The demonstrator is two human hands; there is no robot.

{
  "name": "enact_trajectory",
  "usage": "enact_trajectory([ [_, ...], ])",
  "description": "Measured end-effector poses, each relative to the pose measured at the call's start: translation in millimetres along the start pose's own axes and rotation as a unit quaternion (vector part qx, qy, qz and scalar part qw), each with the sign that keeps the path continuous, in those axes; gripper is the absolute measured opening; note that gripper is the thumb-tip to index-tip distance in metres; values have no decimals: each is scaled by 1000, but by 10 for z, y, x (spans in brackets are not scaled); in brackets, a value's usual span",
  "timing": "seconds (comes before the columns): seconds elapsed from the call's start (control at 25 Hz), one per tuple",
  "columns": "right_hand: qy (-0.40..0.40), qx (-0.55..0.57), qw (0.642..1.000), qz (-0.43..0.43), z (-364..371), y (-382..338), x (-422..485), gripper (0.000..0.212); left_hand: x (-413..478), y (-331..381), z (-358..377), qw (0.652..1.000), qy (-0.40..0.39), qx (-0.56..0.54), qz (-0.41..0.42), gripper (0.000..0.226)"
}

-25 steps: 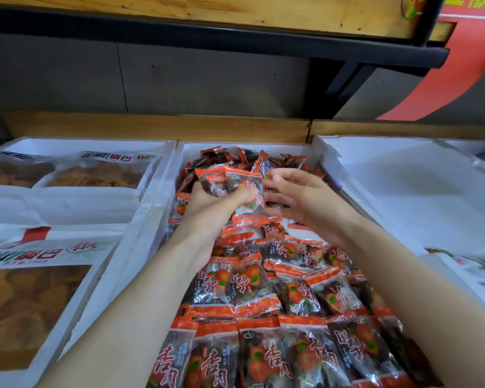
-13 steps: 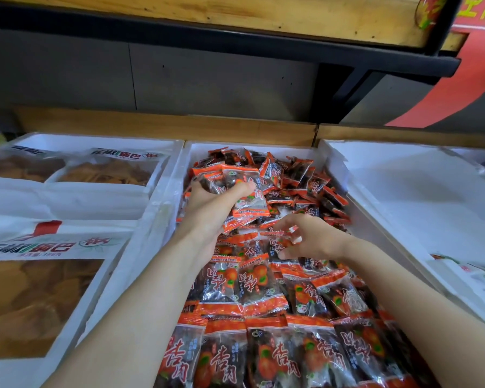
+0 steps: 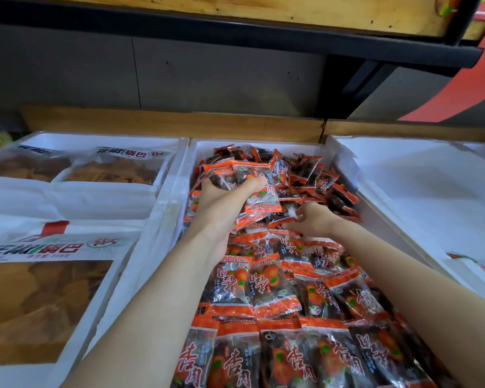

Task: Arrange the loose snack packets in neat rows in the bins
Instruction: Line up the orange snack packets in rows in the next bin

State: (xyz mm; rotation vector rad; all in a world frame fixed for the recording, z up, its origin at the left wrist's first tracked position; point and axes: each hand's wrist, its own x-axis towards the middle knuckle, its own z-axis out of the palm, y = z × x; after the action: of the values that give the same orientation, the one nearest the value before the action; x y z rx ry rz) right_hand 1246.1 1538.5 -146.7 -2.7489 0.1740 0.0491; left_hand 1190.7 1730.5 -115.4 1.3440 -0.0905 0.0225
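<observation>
Snack packets: a bundle of orange-and-clear packets (image 3: 252,189) is held upright above the middle bin (image 3: 177,180), its lower edges fanned out just beside the right hand.
Left hand: the left hand (image 3: 221,203) is clamped around the bundle, thumb across the front; the fingers are wrapped behind and mostly hidden.
Right hand: the right hand (image 3: 311,219) is low on the heap, below and to the right of the bundle; its fingers (image 3: 289,226) are curled together on a packet edge, though whether they truly pinch it cannot be told.
Loose heap: beyond both hands, toward the far wall of the bin, unsorted packets (image 3: 305,175) lie tilted at all angles.
Finished rows: nearer than the fingers, packets (image 3: 263,287) lie flat and overlapping in rows, running down to the bottom of the view.
Neighbouring bins: left of the left hand, a white bin holds large bags of golden chips (image 3: 39,303); right of the right hand, a white bin (image 3: 420,191) shows a bare liner.
Step in hand, judged: gathering loose packets into the left-hand bundle.
Progress, judged: near part done, far part outstanding.
Next move, judged: square the bundle's edges, then lay it flat against the last row, same face up.
</observation>
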Motion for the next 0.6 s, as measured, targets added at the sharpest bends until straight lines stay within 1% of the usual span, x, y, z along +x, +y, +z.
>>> enact_trajectory([
  [0.08, -33, -15, 999, 16, -18, -48, 93, 59, 33, 2, -7, 1000, 7, 7, 1, 117],
  [0.16, -52, 36, 997, 36, -34, -68, 150, 42, 54, -5, -2, 1000, 12, 18, 11, 115],
  [0.2, -51, 58, 996, 44, -30, -71, 170, 40, 60, -8, 4, 1000, 11, 23, 15, 115],
  [0.28, -34, 78, 996, 38, -22, -86, 185, 53, 79, -22, 10, 999, 10, 31, 17, 119],
  [0.32, -17, 91, 995, 31, -7, -92, 195, 58, 91, -32, 15, 999, 9, 34, 13, 121],
  [0.36, 4, 106, 994, 27, 11, -88, 210, 55, 93, -41, 22, 999, 6, 37, 11, 123],
  [0.44, 52, 145, 988, 18, -1, -88, 173, 36, 98, -66, 24, 999, 4, 38, 14, 124],
  [0.48, 79, 156, 985, 7, -36, -86, 136, 31, 102, -76, 27, 999, 3, 40, 17, 124],
  [0.52, 108, 153, 982, -6, -84, -84, 107, 34, 100, -83, 32, 999, 0, 41, 20, 124],
  [0.6, 168, 112, 979, -39, -219, -78, 71, 42, 99, -97, 39, 999, -4, 47, 23, 123],
])
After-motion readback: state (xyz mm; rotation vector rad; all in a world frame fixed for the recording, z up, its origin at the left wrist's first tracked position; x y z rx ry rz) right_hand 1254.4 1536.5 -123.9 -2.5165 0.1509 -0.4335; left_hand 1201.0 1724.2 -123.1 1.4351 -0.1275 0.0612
